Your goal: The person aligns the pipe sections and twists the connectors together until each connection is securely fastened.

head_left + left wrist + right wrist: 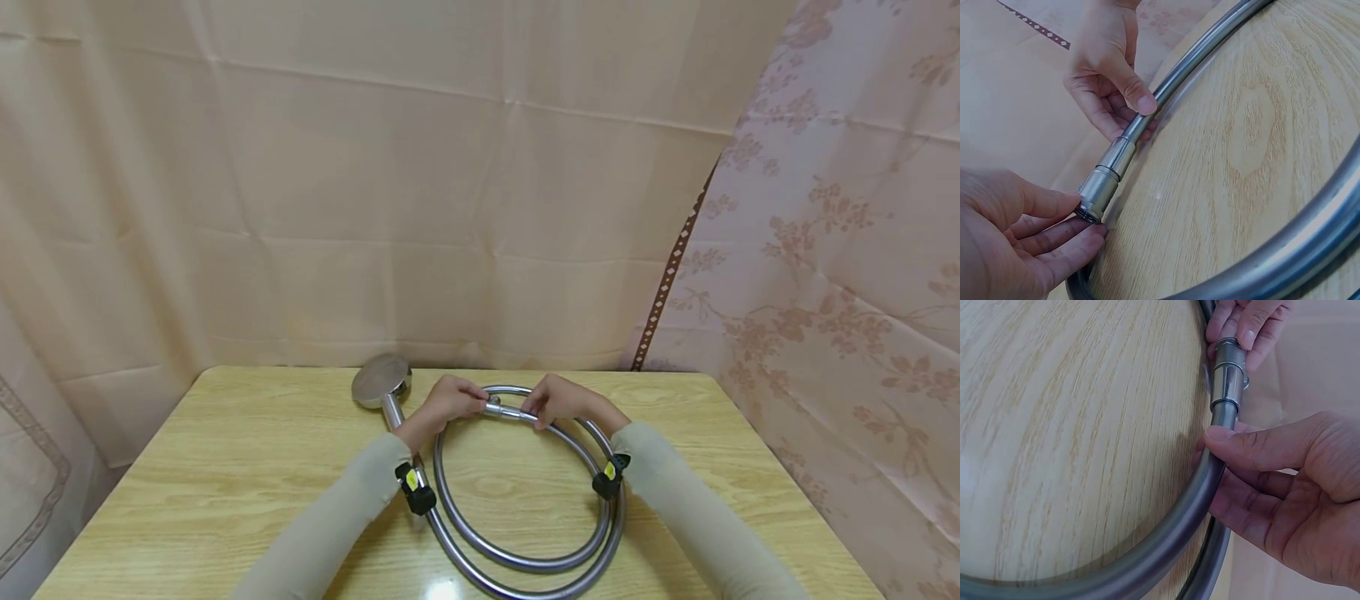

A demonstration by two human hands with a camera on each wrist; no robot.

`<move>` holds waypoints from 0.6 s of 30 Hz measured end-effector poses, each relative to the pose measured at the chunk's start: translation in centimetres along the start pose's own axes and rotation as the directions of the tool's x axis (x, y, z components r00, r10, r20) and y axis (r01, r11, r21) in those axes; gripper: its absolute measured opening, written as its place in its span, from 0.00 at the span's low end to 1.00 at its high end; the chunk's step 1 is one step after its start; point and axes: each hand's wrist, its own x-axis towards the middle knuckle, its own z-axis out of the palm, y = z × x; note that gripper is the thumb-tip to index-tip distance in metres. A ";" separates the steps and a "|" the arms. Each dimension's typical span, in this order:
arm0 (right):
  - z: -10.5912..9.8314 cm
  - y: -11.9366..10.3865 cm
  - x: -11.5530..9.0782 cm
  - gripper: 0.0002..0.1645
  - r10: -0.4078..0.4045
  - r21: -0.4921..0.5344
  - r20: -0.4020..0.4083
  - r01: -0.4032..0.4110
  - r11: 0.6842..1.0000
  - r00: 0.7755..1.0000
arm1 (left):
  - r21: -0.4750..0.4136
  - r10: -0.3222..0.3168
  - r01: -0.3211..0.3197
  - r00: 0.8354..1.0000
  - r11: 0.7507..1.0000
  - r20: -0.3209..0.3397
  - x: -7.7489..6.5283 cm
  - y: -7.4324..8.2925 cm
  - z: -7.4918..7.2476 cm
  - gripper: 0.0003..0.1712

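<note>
A grey metallic shower hose [542, 567] lies in loops on the table. My left hand [453, 400] pinches the rim of the silver connector [1107, 178] at the hose's end, between thumb and fingers. Just behind that connector, the thumb and fingers of my right hand [1291, 487] pinch the hose itself. In the left wrist view the connector's open end points toward the left palm. A silver shower head [381, 382] with a round face rests at the back left, its handle running down behind the left wrist.
The light wooden table [187, 483] reaches back to a beige curtain [375, 192]. A pink floral curtain [840, 250] hangs along the right side. Hose loops pass beneath both wrists, where black straps with small devices [416, 487] are worn.
</note>
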 end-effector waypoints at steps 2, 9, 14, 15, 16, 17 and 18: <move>0.0 -0.2 -0.1 0.16 0.008 0.005 -0.003 -0.008 1.000 1.000 | 0.001 -0.004 0.004 1.000 1.000 0.002 0.0 0.1 0.0 0.08; 0.1 -0.1 0.1 0.15 0.014 0.021 -0.003 -0.014 1.000 1.000 | -0.009 0.003 -0.003 1.000 1.000 0.004 0.3 -0.1 0.0 0.08; 0.0 0.2 0.1 0.15 0.039 0.033 0.001 -0.039 0.999 0.999 | -0.004 0.002 -0.002 1.000 1.000 0.004 0.4 -0.3 0.1 0.08; 0.0 0.2 0.1 0.15 0.038 0.034 0.004 -0.038 0.999 0.999 | -0.006 -0.003 0.003 1.000 1.000 0.005 0.4 -0.2 0.0 0.08; 0.0 0.2 0.1 0.15 0.036 0.034 0.007 -0.036 0.999 0.999 | -0.002 -0.002 0.002 1.000 1.000 0.006 0.4 -0.2 0.0 0.08; 0.0 0.2 0.1 0.16 0.036 0.037 0.008 -0.037 0.999 0.999 | 0.003 -0.003 0.003 1.000 1.000 0.005 0.4 -0.2 0.0 0.09; 0.0 0.2 0.1 0.16 0.038 0.042 0.008 -0.039 0.998 0.999 | 0.004 -0.005 0.005 1.000 1.000 0.005 0.4 -0.1 0.0 0.09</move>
